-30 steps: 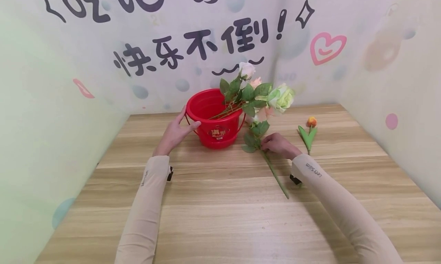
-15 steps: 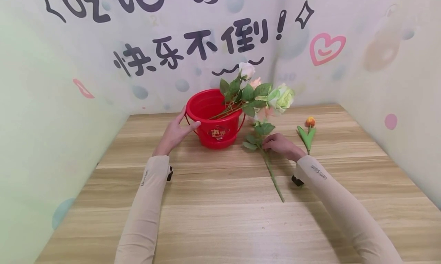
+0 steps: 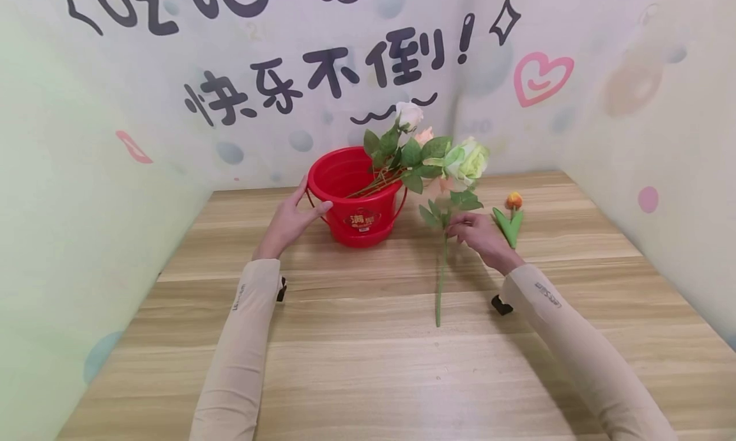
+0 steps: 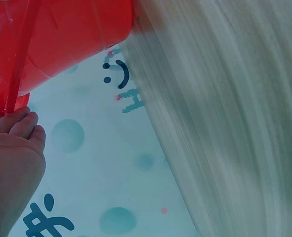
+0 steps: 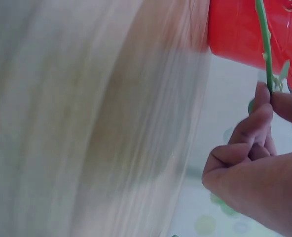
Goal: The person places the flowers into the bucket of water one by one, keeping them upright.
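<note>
One table [image 3: 356, 358]; left fingers [image 3: 297, 195] spread against one bucket [image 3: 361, 235], right fingers [image 3: 462, 219] pinching one stem [image 3: 442, 275]

Right hand [image 3: 480, 238] in fingertip pinch

You're in a small walled-in table nook, decorated like a booth; whether home, shop or studio, can't tell. Landmark: the red bucket [image 3: 352, 222]. Under it, a wood-grain tabletop [image 3: 345, 371], running up to pale surfaces on three sides. Close behind the bucket, your back wall [image 3: 172, 166]: large dark Chinese characters [image 3: 330, 64] above it, a pink smiling heart [image 3: 538, 84] higher and to its right, printed blue bubbles [image 3: 230, 152] to its left. Well left of it, a greenish side wall [image 3: 75, 224]; well right, a pale side wall [image 3: 696, 192]. Your left wrist view adds a smiley print [image 4: 122, 75] below the bucket.
</note>
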`<action>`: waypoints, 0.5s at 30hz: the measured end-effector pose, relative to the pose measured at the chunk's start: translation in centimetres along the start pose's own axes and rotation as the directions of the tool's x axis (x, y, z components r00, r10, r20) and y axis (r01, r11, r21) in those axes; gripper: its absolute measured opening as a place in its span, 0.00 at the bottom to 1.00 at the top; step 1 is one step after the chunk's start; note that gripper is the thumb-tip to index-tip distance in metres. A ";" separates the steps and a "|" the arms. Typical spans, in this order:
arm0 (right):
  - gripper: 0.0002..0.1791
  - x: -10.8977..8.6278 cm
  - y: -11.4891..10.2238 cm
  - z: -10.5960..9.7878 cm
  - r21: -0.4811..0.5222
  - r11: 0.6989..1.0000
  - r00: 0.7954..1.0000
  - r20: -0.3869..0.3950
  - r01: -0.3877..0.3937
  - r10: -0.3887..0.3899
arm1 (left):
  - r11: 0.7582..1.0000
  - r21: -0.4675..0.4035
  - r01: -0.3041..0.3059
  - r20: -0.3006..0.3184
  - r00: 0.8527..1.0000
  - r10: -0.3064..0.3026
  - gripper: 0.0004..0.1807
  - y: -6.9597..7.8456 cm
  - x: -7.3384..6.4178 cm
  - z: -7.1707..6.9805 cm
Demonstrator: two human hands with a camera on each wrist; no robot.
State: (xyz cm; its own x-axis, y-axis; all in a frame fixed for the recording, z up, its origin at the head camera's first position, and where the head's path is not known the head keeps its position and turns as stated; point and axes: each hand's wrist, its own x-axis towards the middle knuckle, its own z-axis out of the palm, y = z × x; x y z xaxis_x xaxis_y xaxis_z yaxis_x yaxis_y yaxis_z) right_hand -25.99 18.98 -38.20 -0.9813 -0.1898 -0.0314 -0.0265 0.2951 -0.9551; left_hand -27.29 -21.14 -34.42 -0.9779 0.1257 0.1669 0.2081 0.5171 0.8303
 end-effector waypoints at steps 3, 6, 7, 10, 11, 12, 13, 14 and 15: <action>0.15 -0.3 -0.1 0.0 0.027 1.000 0.998 -0.066 0.005 -0.003 | 1.000 0.005 -0.002 -0.004 1.000 0.002 0.53 0.0 0.0 0.0; 0.13 -0.5 0.0 0.0 0.072 0.997 0.990 -0.143 0.019 -0.009 | 1.000 0.001 0.002 -0.002 1.000 -0.002 0.53 0.0 0.0 0.0; 0.11 -0.5 0.0 0.0 0.090 0.996 0.985 -0.172 0.026 -0.010 | 1.000 -0.002 0.004 -0.001 1.000 -0.004 0.53 0.0 0.0 0.1; 0.08 -0.7 -0.1 0.0 0.152 0.987 0.967 -0.254 0.057 -0.017 | 1.000 -0.010 0.008 0.002 1.000 -0.008 0.53 -0.1 0.0 0.1; 0.07 -0.7 -0.1 0.0 0.171 0.983 0.960 -0.280 0.074 -0.024 | 1.000 -0.011 0.008 0.003 1.000 -0.008 0.53 -0.1 0.0 0.1; 0.07 -0.8 -0.2 0.1 0.191 0.977 0.953 -0.303 0.096 -0.034 | 1.000 -0.013 0.009 0.005 1.000 -0.009 0.53 -0.1 0.0 0.1; 0.07 -0.8 -0.2 0.1 0.206 0.972 0.945 -0.325 0.111 -0.039 | 1.000 -0.014 0.011 0.006 1.000 -0.011 0.54 -0.1 0.0 0.1; 0.07 -0.9 -0.3 0.1 0.221 0.967 0.936 -0.350 0.129 -0.045 | 1.000 -0.015 0.011 0.006 1.000 -0.011 0.54 -0.1 0.0 0.0; 0.07 -0.9 -0.3 0.2 0.235 0.961 0.926 -0.374 0.145 -0.049 | 1.000 -0.016 0.011 0.007 1.000 -0.011 0.54 0.0 0.0 0.0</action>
State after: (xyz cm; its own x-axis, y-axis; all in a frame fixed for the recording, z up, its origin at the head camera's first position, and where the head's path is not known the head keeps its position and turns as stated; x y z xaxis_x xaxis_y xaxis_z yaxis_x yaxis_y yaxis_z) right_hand -25.03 18.86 -37.93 -0.9789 0.1596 0.1274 -0.1233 0.0356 -0.9917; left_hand -27.34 -21.13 -34.47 -0.9800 0.1256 0.1541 0.1969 0.5049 0.8404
